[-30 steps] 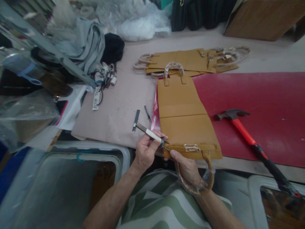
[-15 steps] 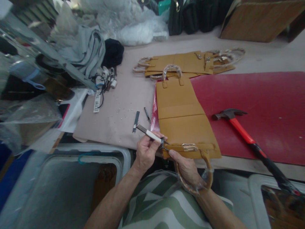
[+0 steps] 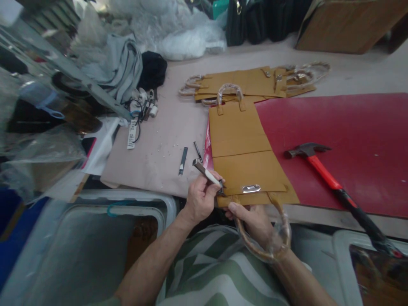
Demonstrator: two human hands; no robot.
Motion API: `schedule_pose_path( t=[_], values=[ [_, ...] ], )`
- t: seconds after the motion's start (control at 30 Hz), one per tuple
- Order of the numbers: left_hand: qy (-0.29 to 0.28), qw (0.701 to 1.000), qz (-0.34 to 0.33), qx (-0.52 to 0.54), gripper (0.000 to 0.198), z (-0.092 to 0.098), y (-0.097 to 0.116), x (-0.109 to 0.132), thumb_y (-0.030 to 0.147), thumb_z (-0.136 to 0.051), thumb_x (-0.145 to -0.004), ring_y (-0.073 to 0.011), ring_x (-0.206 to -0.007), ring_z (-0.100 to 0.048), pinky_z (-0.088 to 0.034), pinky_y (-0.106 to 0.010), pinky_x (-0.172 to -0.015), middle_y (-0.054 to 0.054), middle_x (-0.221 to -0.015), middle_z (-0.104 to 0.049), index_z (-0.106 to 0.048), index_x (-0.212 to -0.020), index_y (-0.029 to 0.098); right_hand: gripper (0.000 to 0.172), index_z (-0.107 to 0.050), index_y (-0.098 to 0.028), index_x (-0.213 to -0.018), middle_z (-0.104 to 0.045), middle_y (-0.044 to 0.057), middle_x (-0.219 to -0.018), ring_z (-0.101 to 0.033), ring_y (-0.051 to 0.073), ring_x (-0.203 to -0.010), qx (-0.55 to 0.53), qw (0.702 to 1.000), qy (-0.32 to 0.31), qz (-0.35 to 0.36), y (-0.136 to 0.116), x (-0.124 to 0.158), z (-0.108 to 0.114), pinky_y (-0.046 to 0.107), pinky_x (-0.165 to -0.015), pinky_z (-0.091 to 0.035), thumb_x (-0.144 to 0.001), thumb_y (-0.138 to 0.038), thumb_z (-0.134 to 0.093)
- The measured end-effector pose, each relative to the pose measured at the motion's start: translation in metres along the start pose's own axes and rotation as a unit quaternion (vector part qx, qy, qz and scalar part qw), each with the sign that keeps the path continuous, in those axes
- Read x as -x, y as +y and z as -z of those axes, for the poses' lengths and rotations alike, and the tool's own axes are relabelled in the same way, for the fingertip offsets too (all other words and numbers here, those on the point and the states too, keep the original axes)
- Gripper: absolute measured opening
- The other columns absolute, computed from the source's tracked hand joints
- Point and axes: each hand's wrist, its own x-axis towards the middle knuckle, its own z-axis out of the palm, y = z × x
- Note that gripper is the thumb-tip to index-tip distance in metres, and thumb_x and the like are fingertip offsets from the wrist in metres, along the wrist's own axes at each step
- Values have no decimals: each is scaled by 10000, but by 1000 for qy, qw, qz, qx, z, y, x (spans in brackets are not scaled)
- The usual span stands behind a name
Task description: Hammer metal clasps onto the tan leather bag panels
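My left hand (image 3: 201, 197) is closed around a slim hand tool (image 3: 206, 173) with a grey metal end, a white middle and a dark tip; its exact kind is unclear. The tip is at the left edge of a tan leather bag panel (image 3: 242, 140). My right hand (image 3: 255, 219) pinches the panel's near edge, thumb on top, fingers partly hidden beneath. A plastic-wrapped handle (image 3: 280, 212) loops over that hand and wrist. A shiny metal bag fitting (image 3: 251, 188) sits near the panel's lower edge. The far handle (image 3: 229, 88) lies on the table side.
A claw hammer (image 3: 328, 174) rests on the red mat (image 3: 360, 127) at right. Left of the panel lie a small flat blade (image 3: 183, 160) and a thin dark rod (image 3: 198, 151). More tan panels (image 3: 236, 80) are stacked behind. Plastic bins (image 3: 170, 204) stand below the table edge.
The panel's near end now lies flatter, with the metal fitting slightly farther from me. My left hand and its tool have shifted a little right; my right thumb now presses the near edge.
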Motion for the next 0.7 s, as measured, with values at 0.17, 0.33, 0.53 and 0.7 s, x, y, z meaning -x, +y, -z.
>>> schedule_pose_path(
  t=[0.17,0.33,0.53,0.7],
  values=[
    [1,999,29,22,160,0,-3,-2,310,-578,-982,-178,-887,-731,-594,-266,-788,-77,-974,-681,-619,-1017,160,391,-752,-172,-759,-708,62,-705,-625,191,-673,-89,996,7,-16,10,1,-1,325,-679,-506,-748,-559,-803],
    [-7,1000,5,19,155,1,1,-3,304,-567,-989,-182,-913,-724,-590,-281,-811,-83,-1000,-671,-609,-1034,162,398,-739,-174,-630,-700,69,-692,-623,198,-714,-141,989,-11,-42,6,-2,-5,340,-762,-511,-693,-560,-814],
    [-11,997,-66,-33,144,0,3,-5,290,-526,-1000,-195,-911,-716,-581,-314,-813,-94,-1004,-663,-591,-1037,167,349,-728,-172,-639,-675,48,-679,-604,185,-692,-176,983,-28,-52,1,-5,-5,323,-722,-512,-671,-498,-850],
    [-19,991,-113,-69,114,-1,-3,-8,253,-513,-991,-213,-950,-701,-575,-356,-851,-107,-1005,-668,-586,-1026,172,314,-736,-165,-695,-674,38,-670,-589,163,-629,-187,981,-25,-47,-3,-5,-6,297,-642,-496,-706,-461,-838]
  ],
)
